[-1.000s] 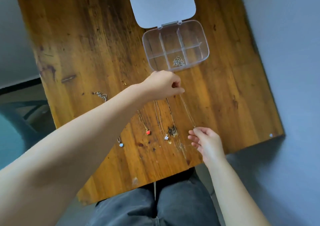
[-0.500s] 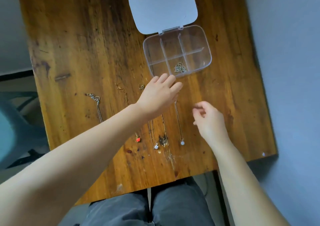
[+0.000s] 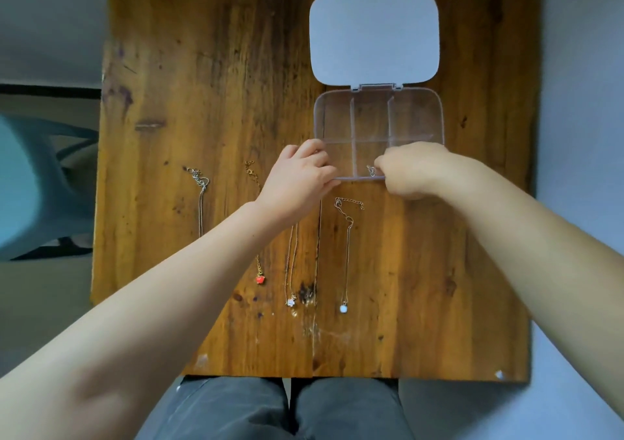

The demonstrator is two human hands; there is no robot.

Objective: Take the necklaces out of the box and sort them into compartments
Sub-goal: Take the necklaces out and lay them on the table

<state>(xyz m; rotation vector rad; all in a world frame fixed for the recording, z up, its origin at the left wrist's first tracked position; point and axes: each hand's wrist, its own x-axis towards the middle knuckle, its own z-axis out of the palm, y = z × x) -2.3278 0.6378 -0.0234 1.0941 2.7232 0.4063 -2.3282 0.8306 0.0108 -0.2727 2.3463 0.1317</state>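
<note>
A clear plastic box [image 3: 415, 101] with several compartments lies open on the wooden table [image 3: 209, 68], its white lid [image 3: 374, 37] folded back. My left hand [image 3: 297, 179] rests against the box's near-left corner, fingers curled on its edge. My right hand [image 3: 410, 172] reaches into the near-middle compartment and pinches a small silver necklace [image 3: 370, 170] there. Several necklaces lie stretched out on the table in front of the box: a silver chain [image 3: 201, 199], one with a red pendant [image 3: 260, 279], one with a white flower pendant [image 3: 290, 301], one with a white bead [image 3: 343, 308].
The table's near edge runs just above my knees in grey trousers [image 3: 270, 409]. A teal chair [image 3: 37, 182] stands off the table's left side. Grey floor lies to the right of the table.
My right hand moved from above the table up into the box and closed on the necklace. My left hand shifted to the box's corner. The white-bead necklace lies released on the table.
</note>
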